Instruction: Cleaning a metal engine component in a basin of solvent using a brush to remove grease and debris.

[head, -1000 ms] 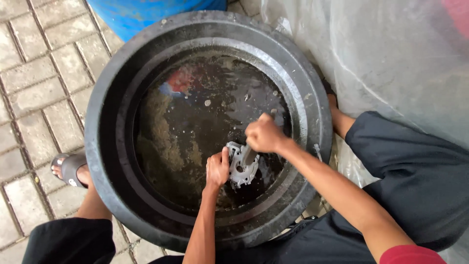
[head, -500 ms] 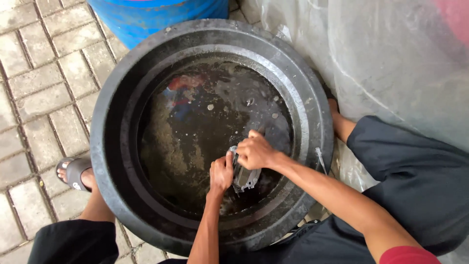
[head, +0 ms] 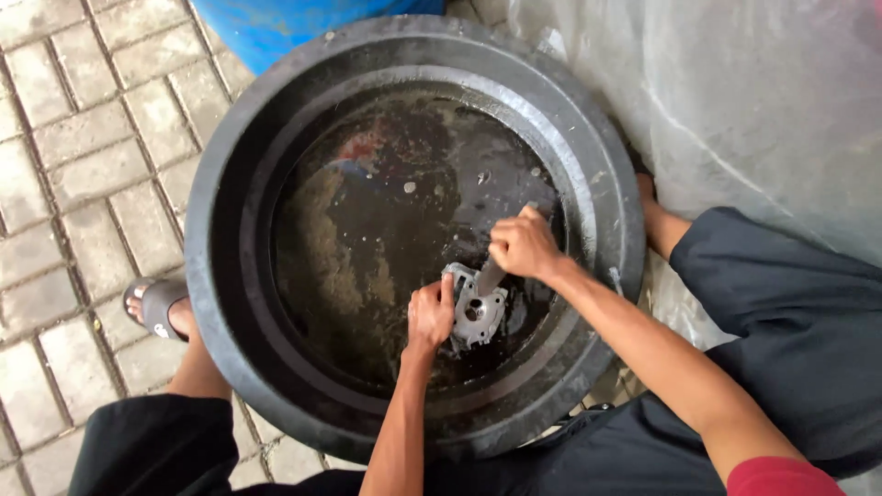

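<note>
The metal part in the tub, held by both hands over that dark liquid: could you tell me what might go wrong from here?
The wet metal part may slip from the left hand and sink into the murky liquid, hard to see again. Scrubbing by the right hand could splash dirty liquid over the black tub rim onto the dark trousers.

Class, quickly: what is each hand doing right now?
Left hand: closed on the grey metal part.
Right hand: closed on a tool handle.

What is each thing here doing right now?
Black tub: upright, holds dark dirty liquid.
Metal part: gripped, low in the tub.
Left hand: closed on the metal part.
Right hand: closed on a tool against the part.
Sandal: on the foot.
</note>
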